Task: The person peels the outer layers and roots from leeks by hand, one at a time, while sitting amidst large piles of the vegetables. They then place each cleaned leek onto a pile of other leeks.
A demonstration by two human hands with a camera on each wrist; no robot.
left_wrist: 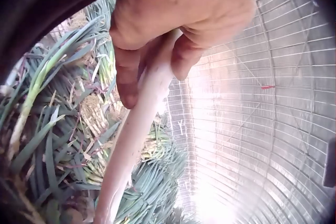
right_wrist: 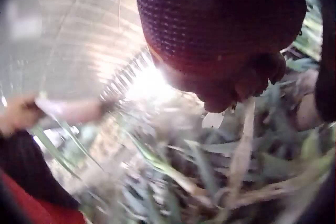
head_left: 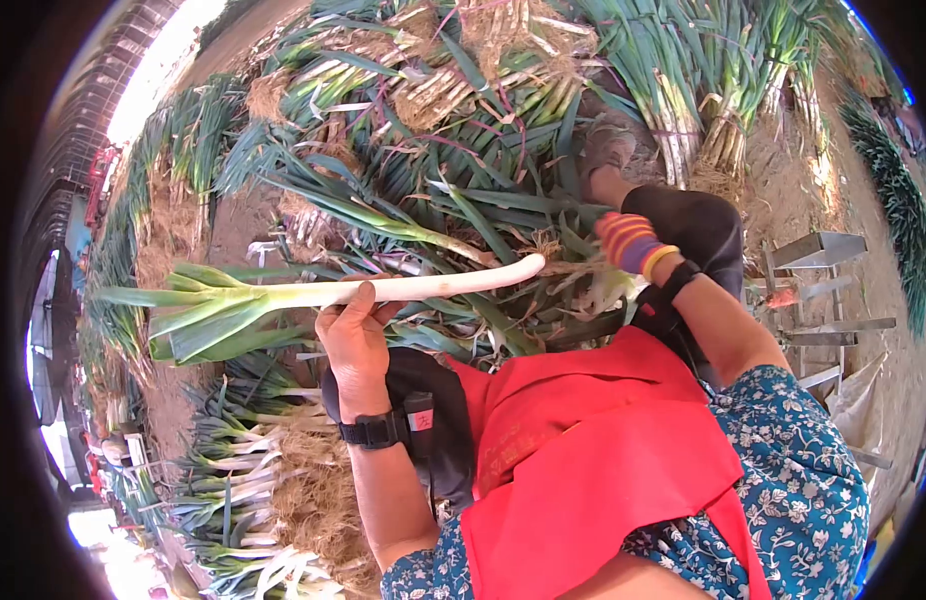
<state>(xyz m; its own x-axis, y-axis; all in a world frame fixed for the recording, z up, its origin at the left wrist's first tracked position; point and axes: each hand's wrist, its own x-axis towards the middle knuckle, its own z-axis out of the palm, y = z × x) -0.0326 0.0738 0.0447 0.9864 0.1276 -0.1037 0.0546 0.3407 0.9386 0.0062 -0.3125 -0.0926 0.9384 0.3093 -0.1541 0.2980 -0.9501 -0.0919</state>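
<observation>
In the head view my bare left hand (head_left: 356,345) grips a long green onion (head_left: 423,287) around its white stalk. Its green leaves fan out to the left, and its smooth white end points right. Thumb and fingers wrap the pale stalk (left_wrist: 139,129) in the left wrist view. My right hand (head_left: 631,243), in a striped knit glove, is off to the right of that white end, blurred. Under its curled fingers a pale leaf strip (right_wrist: 244,150) hangs down in the right wrist view.
Loose green onions and leaves (head_left: 463,220) lie heaped before my knees. Rooted onions (head_left: 293,480) are piled at lower left, and tied bundles (head_left: 673,110) stand at the back. A metal rack (head_left: 818,300) is at right. A red apron (head_left: 593,430) covers the lap.
</observation>
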